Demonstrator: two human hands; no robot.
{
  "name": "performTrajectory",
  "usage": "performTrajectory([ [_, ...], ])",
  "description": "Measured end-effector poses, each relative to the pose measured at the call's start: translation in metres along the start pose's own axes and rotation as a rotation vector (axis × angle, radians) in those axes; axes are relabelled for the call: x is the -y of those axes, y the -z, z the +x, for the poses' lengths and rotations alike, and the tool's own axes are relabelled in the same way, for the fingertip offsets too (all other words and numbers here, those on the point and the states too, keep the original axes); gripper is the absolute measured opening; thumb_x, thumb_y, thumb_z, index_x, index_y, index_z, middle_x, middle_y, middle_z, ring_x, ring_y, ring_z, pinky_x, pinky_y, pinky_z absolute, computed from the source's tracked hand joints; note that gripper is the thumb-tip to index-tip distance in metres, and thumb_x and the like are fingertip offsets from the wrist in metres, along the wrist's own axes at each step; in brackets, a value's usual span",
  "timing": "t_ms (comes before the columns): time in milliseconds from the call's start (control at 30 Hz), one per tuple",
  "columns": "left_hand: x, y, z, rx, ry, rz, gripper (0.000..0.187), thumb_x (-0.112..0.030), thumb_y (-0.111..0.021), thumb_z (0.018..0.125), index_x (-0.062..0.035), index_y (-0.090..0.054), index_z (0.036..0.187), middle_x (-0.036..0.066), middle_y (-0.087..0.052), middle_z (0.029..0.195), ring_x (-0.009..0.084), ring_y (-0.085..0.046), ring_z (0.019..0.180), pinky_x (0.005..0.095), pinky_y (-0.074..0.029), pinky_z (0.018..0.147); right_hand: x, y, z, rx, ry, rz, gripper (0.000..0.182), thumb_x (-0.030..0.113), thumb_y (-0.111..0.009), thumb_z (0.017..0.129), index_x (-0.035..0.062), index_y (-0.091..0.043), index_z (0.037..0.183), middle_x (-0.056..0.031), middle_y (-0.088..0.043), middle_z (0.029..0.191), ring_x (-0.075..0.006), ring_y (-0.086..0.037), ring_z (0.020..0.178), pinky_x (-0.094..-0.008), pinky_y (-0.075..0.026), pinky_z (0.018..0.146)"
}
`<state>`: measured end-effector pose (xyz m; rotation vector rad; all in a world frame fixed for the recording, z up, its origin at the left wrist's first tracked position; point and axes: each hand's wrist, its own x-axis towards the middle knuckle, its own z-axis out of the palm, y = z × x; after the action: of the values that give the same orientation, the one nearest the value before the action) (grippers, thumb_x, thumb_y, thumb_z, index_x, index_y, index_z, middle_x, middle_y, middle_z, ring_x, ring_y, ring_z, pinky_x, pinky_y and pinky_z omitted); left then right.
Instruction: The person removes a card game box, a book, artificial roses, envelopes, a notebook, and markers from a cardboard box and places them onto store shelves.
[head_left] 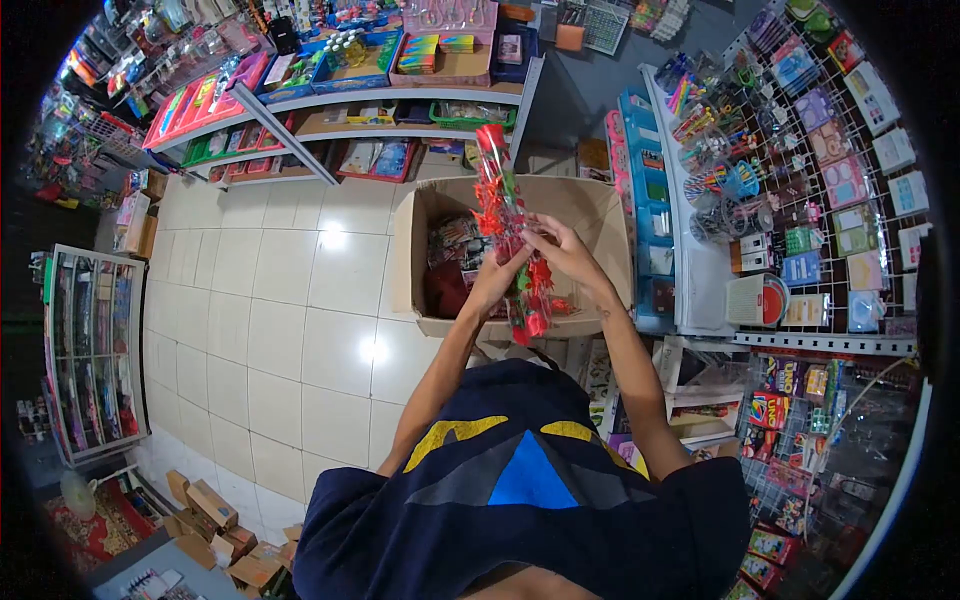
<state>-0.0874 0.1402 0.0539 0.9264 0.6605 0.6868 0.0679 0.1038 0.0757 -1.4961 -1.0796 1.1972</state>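
Note:
A long clear packet of red and green toys stands nearly upright in front of me. My left hand grips its lower part from the left. My right hand holds it from the right, fingers curled around the middle. Both hands hover over an open cardboard box on the floor, which holds more packets of red goods. My dark blue shirt fills the bottom of the view.
A wire grid wall on the right carries hanging packets. Blue display trays stand beside the box. Shelves of goods run along the back. A glass cabinet sits at left, small cartons lower left, white tiled floor between.

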Motion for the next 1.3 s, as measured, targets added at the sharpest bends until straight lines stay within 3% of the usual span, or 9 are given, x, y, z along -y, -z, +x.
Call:
performTrajectory([
  [167,-0.015,0.007,-0.010,0.129,0.150,0.092,0.027,-0.024,-0.062,0.091,-0.0041,-0.059,0.110,0.004,-0.063,0.096,0.0117,-0.061,0.083,0.0256,-0.050,0.069,0.011,0.011,0.004,0.086,-0.083,0.234,0.033,0.014,-0.065,0.087,-0.0015,-0.058,0.116,-0.0042,-0.064,0.103,-0.0073,-0.058,0.092,-0.0217,-0.045,0.082],
  [267,-0.012,0.016,-0.007,0.087,0.159,0.006,0.027,-0.024,-0.060,0.092,-0.0029,-0.058,0.109,0.007,-0.065,0.094,0.0143,-0.063,0.076,0.0275,-0.053,0.062,0.012,0.023,0.005,0.050,0.086,0.264,0.036,0.012,-0.068,0.085,-0.0039,-0.057,0.115,-0.0075,-0.063,0.102,-0.0129,-0.062,0.088,-0.0250,-0.051,0.076],
  [533,-0.021,0.036,-0.013,-0.061,0.114,-0.165,0.030,-0.029,-0.061,0.091,-0.0031,-0.054,0.104,0.010,-0.064,0.087,0.0186,-0.064,0.072,0.0314,-0.052,0.059,0.033,0.050,-0.006,0.031,0.300,-0.059,0.020,0.001,-0.063,0.084,0.0013,-0.057,0.103,-0.0037,-0.061,0.108,-0.0085,-0.056,0.099,-0.0255,-0.046,0.086],
  [700,-0.025,0.032,-0.013,-0.057,0.194,-0.223,0.028,-0.028,-0.061,0.091,-0.0040,-0.055,0.103,0.009,-0.064,0.088,0.0180,-0.063,0.075,0.0323,-0.054,0.063,0.067,0.038,-0.027,-0.021,0.591,-0.491,0.023,-0.011,-0.058,0.070,0.0053,-0.059,0.086,-0.0056,-0.064,0.106,-0.0282,-0.051,0.119,-0.0403,-0.032,0.106],
  [900,-0.025,0.018,-0.011,0.013,0.238,-0.203,0.028,-0.029,-0.059,0.092,-0.0043,-0.055,0.104,0.007,-0.064,0.088,0.0164,-0.062,0.072,0.0313,-0.053,0.064,0.073,0.042,-0.030,0.013,0.723,-0.822,0.021,-0.005,-0.062,0.073,0.0079,-0.062,0.089,-0.0020,-0.064,0.105,-0.0254,-0.051,0.119,-0.0466,-0.023,0.112],
  [1000,-0.023,0.016,-0.010,0.008,0.209,-0.172,0.028,-0.030,-0.060,0.092,-0.0043,-0.056,0.105,0.007,-0.065,0.084,0.0159,-0.062,0.067,0.0302,-0.053,0.060,0.079,0.041,-0.032,-0.039,0.701,-0.897,0.016,0.003,-0.064,0.079,0.0130,-0.064,0.092,-0.0008,-0.064,0.100,-0.0220,-0.058,0.108,-0.0435,-0.035,0.103],
  [1100,-0.025,0.015,-0.008,-0.005,0.216,-0.111,0.030,-0.032,-0.056,0.094,-0.0039,-0.057,0.104,0.007,-0.065,0.083,0.0155,-0.062,0.066,0.0292,-0.052,0.058,0.075,0.041,-0.033,-0.042,0.312,-0.407,0.020,0.005,-0.066,0.082,0.0069,-0.063,0.101,-0.0032,-0.065,0.104,-0.0136,-0.059,0.102,-0.0304,-0.046,0.091],
  [1200,-0.026,0.012,-0.009,0.007,0.175,-0.070,0.032,-0.032,-0.054,0.095,-0.0042,-0.055,0.109,0.006,-0.063,0.093,0.0132,-0.060,0.081,0.0305,-0.052,0.067,0.048,0.034,-0.024,-0.120,0.259,0.067,0.026,0.010,-0.068,0.084,0.0022,-0.060,0.108,-0.0076,-0.064,0.099,-0.0116,-0.062,0.085,-0.0232,-0.050,0.073],
  [1300,-0.015,0.010,-0.005,-0.003,0.136,-0.020,0.033,-0.038,-0.048,0.097,-0.0061,-0.058,0.101,0.004,-0.063,0.084,0.0115,-0.061,0.072,0.0286,-0.052,0.061,0.047,0.009,-0.033,-0.104,0.060,0.265,0.032,0.012,-0.069,0.084,-0.0034,-0.057,0.109,-0.0069,-0.064,0.098,-0.0099,-0.061,0.082,-0.0217,-0.050,0.071],
])
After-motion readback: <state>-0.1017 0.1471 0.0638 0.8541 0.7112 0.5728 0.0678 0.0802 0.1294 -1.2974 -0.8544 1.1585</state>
